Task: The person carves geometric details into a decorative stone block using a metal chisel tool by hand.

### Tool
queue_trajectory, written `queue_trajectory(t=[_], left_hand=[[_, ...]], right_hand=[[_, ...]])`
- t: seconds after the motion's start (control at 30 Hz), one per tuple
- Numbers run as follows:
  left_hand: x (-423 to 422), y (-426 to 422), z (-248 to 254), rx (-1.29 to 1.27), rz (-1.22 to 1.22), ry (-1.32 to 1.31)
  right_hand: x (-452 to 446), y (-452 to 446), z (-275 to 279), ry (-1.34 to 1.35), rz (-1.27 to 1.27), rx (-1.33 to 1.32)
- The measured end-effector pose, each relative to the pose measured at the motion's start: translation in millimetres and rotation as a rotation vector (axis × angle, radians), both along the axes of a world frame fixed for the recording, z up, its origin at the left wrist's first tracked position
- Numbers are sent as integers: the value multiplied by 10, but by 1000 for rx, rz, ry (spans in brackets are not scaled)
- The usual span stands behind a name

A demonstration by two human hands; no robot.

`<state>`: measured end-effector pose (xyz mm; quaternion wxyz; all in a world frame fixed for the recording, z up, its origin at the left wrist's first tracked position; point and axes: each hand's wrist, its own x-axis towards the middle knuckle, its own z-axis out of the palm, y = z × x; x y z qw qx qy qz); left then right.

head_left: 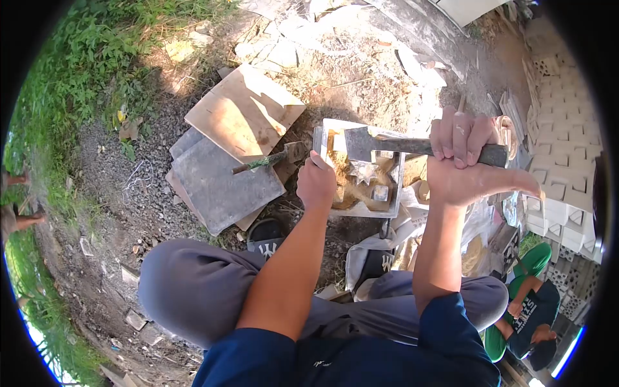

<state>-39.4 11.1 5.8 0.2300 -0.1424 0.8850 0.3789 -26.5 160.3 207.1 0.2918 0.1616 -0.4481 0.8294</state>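
1. Grey-headed hatchet (360, 143) hangs over the patterned mold (361, 213); I see the right hand (459, 140) wrapped around its handle. A loose grip could, I judge, chip the star shape (364, 171).
2. The left hand (316, 186) clasps a flat bar (318, 138) beside the rim; 1 glancing blow could catch its thumb.
3. A slip could reach the nearby sandal (266, 233).
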Motion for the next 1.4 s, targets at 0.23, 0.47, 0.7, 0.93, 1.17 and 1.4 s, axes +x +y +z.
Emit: queue_trajectory(t=[0.23, 0.47, 0.7, 0.93, 1.17, 1.4], left_hand=[[-29, -6, 28, -29, -26, -68], [-27, 8, -1, -30, -18, -62], [-23, 19, 55, -36, -24, -45], [-11, 17, -5, -38, -25, -28], [2, 21, 6, -27, -13, -4], [-72, 47, 6, -39, -40, -59]], right_hand=[[-41, -192, 66, -325, 74, 149], [-152, -75, -85, -247, 366, 307], [-15, -256, -65, -377, -128, -23], [137, -299, -117, -326, -148, 58], [128, -466, -202, -373, -261, 164], [67, -499, -176, -395, -307, 243]])
